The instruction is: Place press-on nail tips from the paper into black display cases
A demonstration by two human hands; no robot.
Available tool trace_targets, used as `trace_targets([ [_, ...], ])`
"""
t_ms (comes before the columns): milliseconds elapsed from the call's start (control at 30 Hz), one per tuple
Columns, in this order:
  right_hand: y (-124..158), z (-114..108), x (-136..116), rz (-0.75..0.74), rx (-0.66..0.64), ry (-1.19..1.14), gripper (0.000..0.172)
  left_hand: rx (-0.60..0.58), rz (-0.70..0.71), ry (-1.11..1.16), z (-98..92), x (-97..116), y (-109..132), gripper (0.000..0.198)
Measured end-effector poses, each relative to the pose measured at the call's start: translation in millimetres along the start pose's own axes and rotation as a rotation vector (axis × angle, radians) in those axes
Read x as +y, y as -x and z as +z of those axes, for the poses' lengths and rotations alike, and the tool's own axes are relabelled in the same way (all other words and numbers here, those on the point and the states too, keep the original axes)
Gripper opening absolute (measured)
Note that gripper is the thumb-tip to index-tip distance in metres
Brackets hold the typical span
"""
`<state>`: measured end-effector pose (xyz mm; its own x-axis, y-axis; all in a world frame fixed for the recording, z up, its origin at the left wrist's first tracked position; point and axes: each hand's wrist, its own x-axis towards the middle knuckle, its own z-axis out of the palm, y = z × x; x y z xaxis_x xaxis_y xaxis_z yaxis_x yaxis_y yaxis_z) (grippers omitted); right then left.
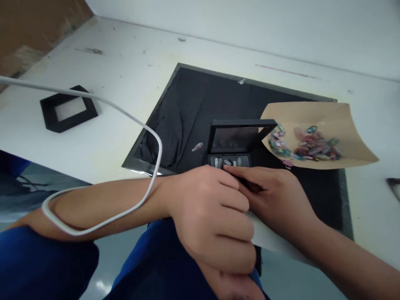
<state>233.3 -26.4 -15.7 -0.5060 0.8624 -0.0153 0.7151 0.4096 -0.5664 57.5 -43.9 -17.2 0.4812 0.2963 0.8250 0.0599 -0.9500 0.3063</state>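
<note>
A small black box (248, 160) with its windowed lid (243, 139) raised sits at the near side of a black mat. Several pale false nails (216, 162) lie in its tray. My right hand (278, 189) reaches over the box's near edge, fingers pinched, its tip at a tilted grey false nail (228, 162). My left hand (215, 216) is curled into a fist in front of the box, overlapping the right fingertips in view. Whatever it holds is hidden. A lone false nail (197, 146) lies on the mat, left of the box.
Tan paper (331, 114) at the right bears many coloured false nails (318, 146). The black mat (218, 93) covers part of the white table (131, 54). A black frame (68, 109) lies at the left. A white cable (125, 114) loops around my left forearm.
</note>
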Motion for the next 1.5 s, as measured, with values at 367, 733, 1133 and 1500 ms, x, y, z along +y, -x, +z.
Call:
trace_targets([
  [367,-17,-11,-16,0.008,-0.032,0.013,0.027,0.048,0.086,-0.025,-9.5,-8,-5,0.051],
  [733,-8,-5,-19,0.088,-0.014,0.006,0.025,0.114,0.079,-0.162,-21.5,-17,-8,0.055],
  [1133,-6,1,-16,-0.100,0.164,0.228,0.025,0.138,0.071,-0.113,-20.0,-21,-4,0.048],
  [1500,1,-4,-19,-0.039,0.213,0.178,0.019,0.047,0.073,-0.117,-32.7,-29,-5,0.060],
])
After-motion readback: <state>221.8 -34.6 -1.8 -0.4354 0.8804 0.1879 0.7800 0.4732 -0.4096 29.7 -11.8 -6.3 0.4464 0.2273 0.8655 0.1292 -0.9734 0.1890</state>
